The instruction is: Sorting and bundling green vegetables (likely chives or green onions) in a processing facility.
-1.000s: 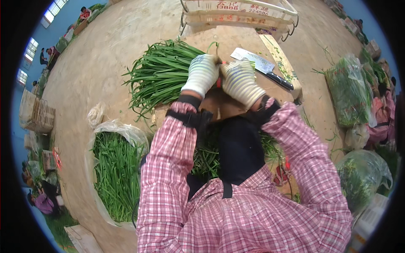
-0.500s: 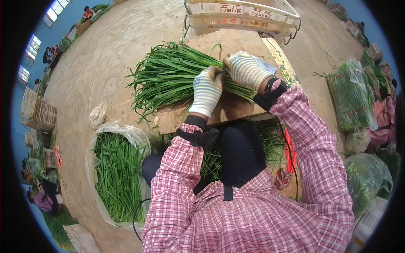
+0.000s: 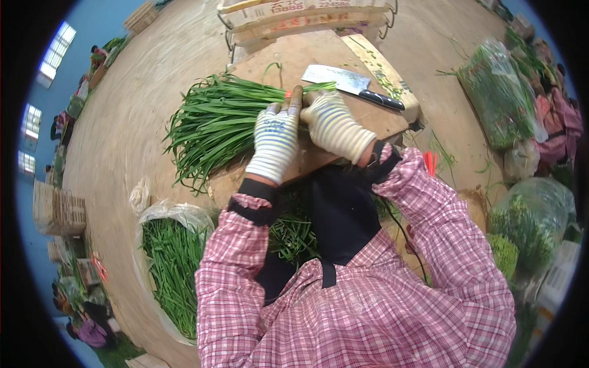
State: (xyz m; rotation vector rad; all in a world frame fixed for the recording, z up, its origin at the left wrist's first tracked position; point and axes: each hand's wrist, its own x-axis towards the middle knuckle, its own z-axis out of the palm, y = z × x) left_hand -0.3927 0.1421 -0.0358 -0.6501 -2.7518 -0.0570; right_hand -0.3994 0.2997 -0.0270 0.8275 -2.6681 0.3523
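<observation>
A bunch of garlic chives [image 3: 215, 116], long flat green leaves, lies across a wooden board [image 3: 288, 52], its leaf ends fanned out to the left. My left hand [image 3: 275, 138], in a striped knitted glove, grips the bunch near its stem end, its fingertips beside a small red band [image 3: 288, 94]. Close against it, my right hand [image 3: 336, 122], gloved alike, has its fingers curled at the band and stems; its fingertips are partly hidden. A cleaver [image 3: 340, 78] with a black handle lies on the board just beyond my right hand, bits of green on its blade.
Stacked white plastic crates [image 3: 307, 18] stand beyond the board. A pale strip [image 3: 380, 70] strewn with green scraps runs along the board's right side. At lower left lies an open plastic bag [image 3: 142, 245] of chives. Bagged greens [image 3: 500, 98] stand on the right.
My hands have shifted along the bunch, and the right hand has come down, uncovering the cleaver. A red band now shows on the stems. The view has tilted and shifted.
</observation>
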